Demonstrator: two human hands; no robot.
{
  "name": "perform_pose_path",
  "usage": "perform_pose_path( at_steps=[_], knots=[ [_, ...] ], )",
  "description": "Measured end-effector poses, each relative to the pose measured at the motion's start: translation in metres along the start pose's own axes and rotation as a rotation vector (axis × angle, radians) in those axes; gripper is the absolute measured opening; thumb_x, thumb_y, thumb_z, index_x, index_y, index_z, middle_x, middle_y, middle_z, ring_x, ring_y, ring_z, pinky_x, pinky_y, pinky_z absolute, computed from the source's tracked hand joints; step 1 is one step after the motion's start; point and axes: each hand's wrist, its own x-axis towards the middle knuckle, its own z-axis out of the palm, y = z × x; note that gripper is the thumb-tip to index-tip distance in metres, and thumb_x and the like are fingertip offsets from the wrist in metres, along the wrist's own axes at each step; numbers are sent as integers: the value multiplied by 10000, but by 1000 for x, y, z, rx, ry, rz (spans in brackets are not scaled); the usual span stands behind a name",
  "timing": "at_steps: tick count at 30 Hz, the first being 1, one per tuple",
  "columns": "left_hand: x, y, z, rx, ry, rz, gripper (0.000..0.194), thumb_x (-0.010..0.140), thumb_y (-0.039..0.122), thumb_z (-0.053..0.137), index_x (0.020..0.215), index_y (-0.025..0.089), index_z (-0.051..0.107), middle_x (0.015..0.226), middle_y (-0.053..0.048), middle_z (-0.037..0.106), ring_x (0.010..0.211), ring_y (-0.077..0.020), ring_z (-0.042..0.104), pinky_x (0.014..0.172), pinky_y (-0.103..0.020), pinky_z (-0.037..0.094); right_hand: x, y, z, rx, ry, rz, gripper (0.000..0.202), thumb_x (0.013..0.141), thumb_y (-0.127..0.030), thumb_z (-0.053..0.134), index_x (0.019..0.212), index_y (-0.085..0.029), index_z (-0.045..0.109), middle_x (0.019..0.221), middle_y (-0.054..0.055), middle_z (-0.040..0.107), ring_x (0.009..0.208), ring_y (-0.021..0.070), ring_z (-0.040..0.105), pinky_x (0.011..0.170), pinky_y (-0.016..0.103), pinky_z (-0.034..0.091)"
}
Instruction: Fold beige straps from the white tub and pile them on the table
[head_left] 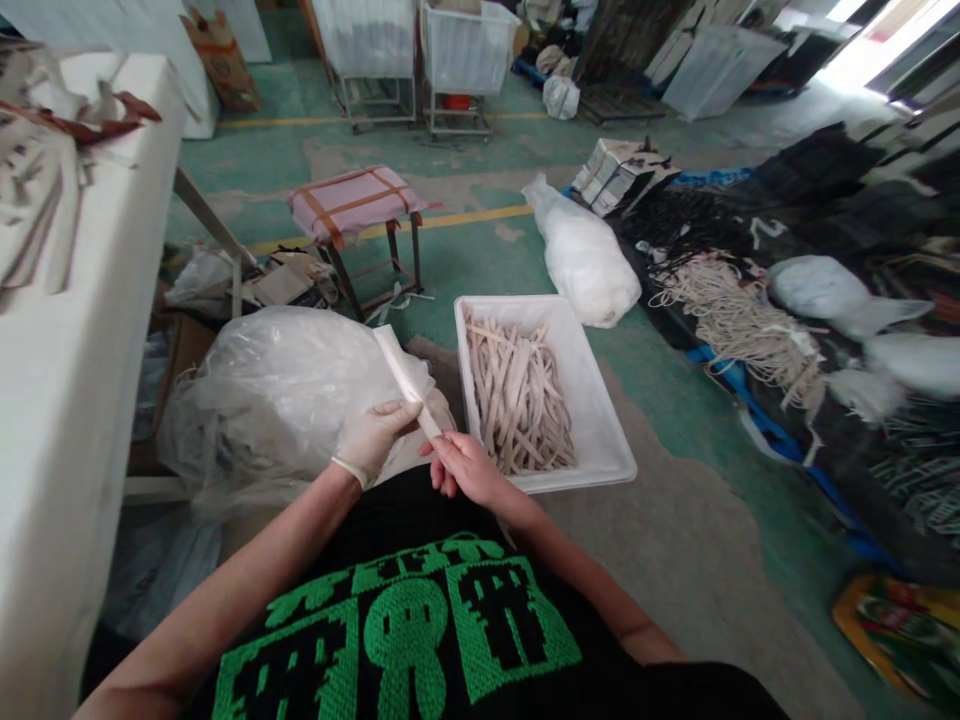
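Left hand [369, 440] and right hand [471, 470] both pinch the strip [400, 368], longer end poking past the grip. Looks light, bendy, maybe slick; I'd pinch it flat.

Green floor [495, 262], worn to grey in patches, all around the pink-topped stool [358, 200]. Alongside the stool's legs, a yellow floor line [480, 216]. Left of the stool, a long white table [139, 200]. Well behind the stool, two white bins [466, 55] on wheeled metal frames. Far off to the stool's right, at the back, a bright white glare [862, 65].
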Motion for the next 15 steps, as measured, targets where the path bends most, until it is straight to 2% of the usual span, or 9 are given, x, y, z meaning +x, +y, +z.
perform_pose_path(
  at_steps=[2,3,7,10,12,15],
  knots=[
    [-1,-5,4,41,-70,-22,375,652,478,879,700,124,762,672,-50,711,653,-167,635,721,-314,532,6,-3,-1,19,29,-35,542,989,-606,387,1055,-126,629,646,0,644,415,94,523,432,204,373],
    [1,-3,3,38,-63,-10,376,643,476,885,701,125,764,675,-51,714,653,-167,636,721,-310,532,7,-4,-2,13,28,-50,559,989,-612,378,1087,-123,630,689,17,671,432,99,548,454,212,394],
    [12,23,-14,-50,108,88,407,534,431,945,746,123,784,784,-81,762,774,-196,681,838,-323,543,-2,2,-10,-112,16,-79,513,1016,-556,351,1054,-128,632,818,61,728,493,111,615,535,234,446],
    [16,33,-19,-50,140,83,425,524,428,950,765,116,792,803,-94,767,792,-203,687,864,-331,540,-10,10,-8,-193,47,-69,441,1024,-501,379,954,-148,635,740,35,706,488,115,614,535,232,442],
    [13,28,-12,-42,104,39,423,522,436,949,747,115,790,779,-93,762,757,-200,682,842,-331,539,-11,12,-5,-201,102,-47,428,1021,-496,392,929,-156,635,647,9,662,455,117,588,503,229,421],
    [6,13,7,-48,-20,0,401,582,463,919,739,119,785,769,-95,759,744,-209,681,837,-344,535,-2,9,-1,-177,215,-43,456,1018,-529,378,944,-158,632,593,-2,627,418,118,552,467,229,392]
  ],
)
